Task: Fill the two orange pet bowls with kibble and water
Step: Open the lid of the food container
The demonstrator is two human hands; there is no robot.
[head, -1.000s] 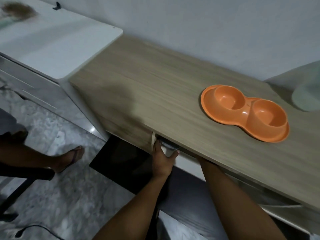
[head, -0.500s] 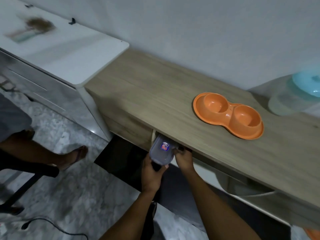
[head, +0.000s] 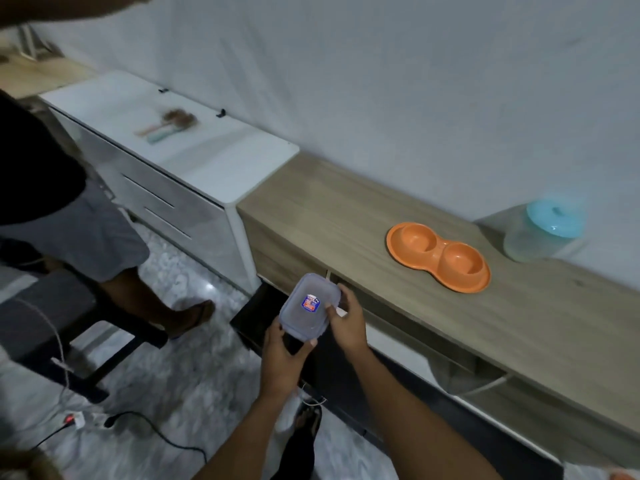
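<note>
Both hands hold a small clear plastic box with a sticker on its lid, just off the front edge of the wooden tabletop. The left hand grips it from the box's six o'clock, fingers curled under the base and thumb up at the near rim. The right hand pinches the side at three o'clock — thumb on the lid, fingers wrapped round the edge. The lid is cloudy, so I cannot tell what is inside.

The orange double pet bowl lies flat on the tabletop at about two o'clock from the hands, well apart from them. Both wells show only orange plastic. At its three o'clock, near the wall, stands a clear jar with a blue lid.

At ten o'clock from the box a white cabinet butts against the tabletop's end — a blurred brush lies on top. At nine o'clock another person stands on the marbled floor, one sandalled foot near a black stool. A dark cable trails across the floor at seven o'clock.
</note>
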